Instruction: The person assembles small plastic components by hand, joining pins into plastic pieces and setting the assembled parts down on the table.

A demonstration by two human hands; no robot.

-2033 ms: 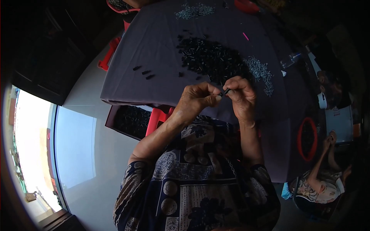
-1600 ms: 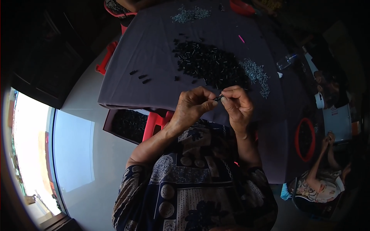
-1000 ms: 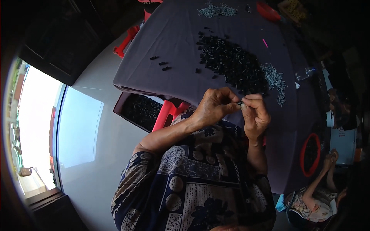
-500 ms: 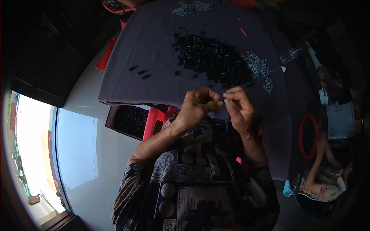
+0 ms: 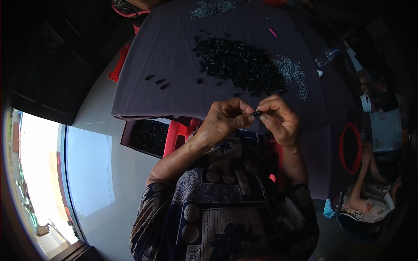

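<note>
Just beyond my chest, my left hand point(image 5: 224, 116) pinches a small black part point(image 5: 256, 114) between thumb and fingertips. My right hand point(image 5: 281, 118) meets it from the other side, its thumb and forefinger closed at the part's end. Any smaller piece in the right fingertips is too tiny to make out. Past the hands lies a large heap of small black cylindrical parts point(image 5: 237, 65). Touching its right side is a scatter of small silvery screws or pins point(image 5: 292, 75). A few black parts point(image 5: 160, 81) lie apart on the left of the table.
A grey-purple cloth covers the table point(image 5: 143, 98). More silvery pieces point(image 5: 212, 8) and a pink stick point(image 5: 273, 32) lie farther off. A box of black parts point(image 5: 148, 137) and a red chair point(image 5: 175, 132) are at my left. At right, another person's arm point(image 5: 363, 174) reaches near a red-rimmed basket point(image 5: 360, 148).
My right hand has shifted a little to the right and turned slightly, its fingers opening a bit around the part. The left hand keeps its pinch. The whole view has moved slightly.
</note>
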